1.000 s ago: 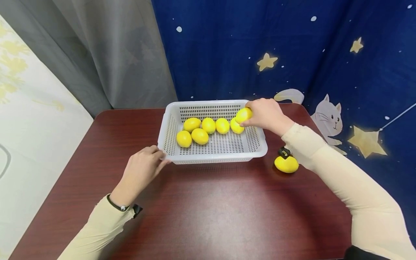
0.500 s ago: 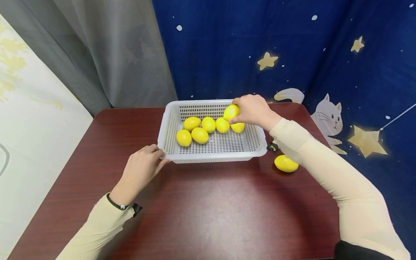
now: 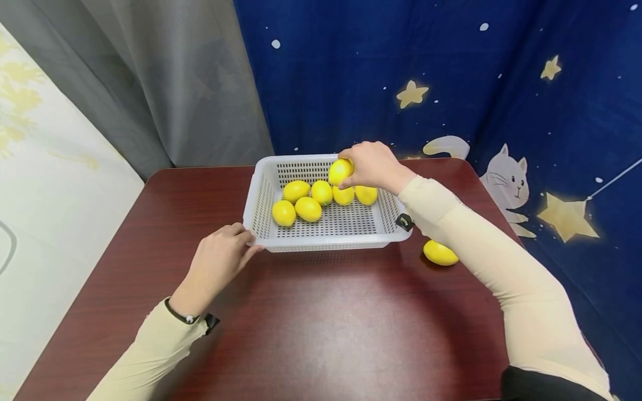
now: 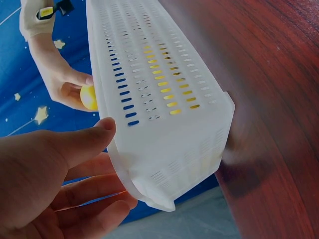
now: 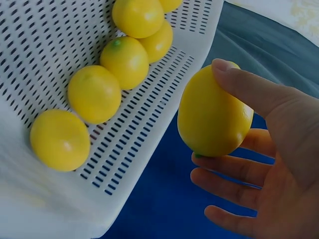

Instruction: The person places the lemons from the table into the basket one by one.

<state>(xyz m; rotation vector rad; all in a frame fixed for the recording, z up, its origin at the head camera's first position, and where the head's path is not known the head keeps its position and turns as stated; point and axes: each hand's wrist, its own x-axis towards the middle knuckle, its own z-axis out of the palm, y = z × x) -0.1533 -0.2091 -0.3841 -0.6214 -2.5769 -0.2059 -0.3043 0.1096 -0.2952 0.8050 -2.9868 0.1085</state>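
Note:
A white slotted plastic basket [image 3: 321, 243] stands on the table with several lemons [image 3: 309, 209] inside. At its near left corner my left hand [image 3: 219, 262] holds the rim; in the left wrist view the thumb [image 4: 89, 142] lies on one side of the rim and the fingers on the other. My right hand [image 3: 373, 166] grips a lemon [image 3: 340, 171] over the basket's far side, above the back row. The right wrist view shows this lemon [image 5: 212, 114] between thumb and fingers, apart from the lemons [image 5: 94, 94] in the basket.
Another lemon [image 3: 439, 253] lies on the dark red table [image 3: 321, 323] right of the basket, partly behind the right sleeve [image 3: 466, 245]. Behind the table hang a grey curtain [image 3: 200, 83] and a blue starry curtain [image 3: 351, 67].
My right hand has moved left over the basket with the lemon, from its right end toward the middle. The left hand and the basket have stayed put.

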